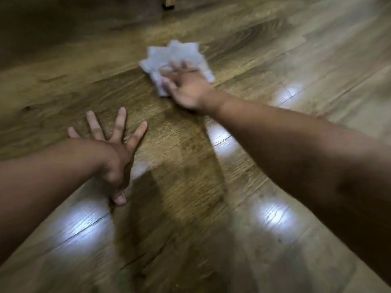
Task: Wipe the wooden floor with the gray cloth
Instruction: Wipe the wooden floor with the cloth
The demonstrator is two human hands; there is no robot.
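A crumpled gray cloth (175,58) lies on the wooden floor (63,85) a little above the middle of the head view. My right hand (186,87) presses down on the cloth's near edge with spread fingers, covering part of it. My left hand (114,149) rests flat on the bare floor to the lower left, fingers spread wide, holding nothing. The picture is blurred by motion.
A wooden furniture leg (169,2) stands at the top edge, with a dark shadowed strip to its left. Bright light reflections (275,214) shine on the planks near me. Bare planks stretch to the right and front.
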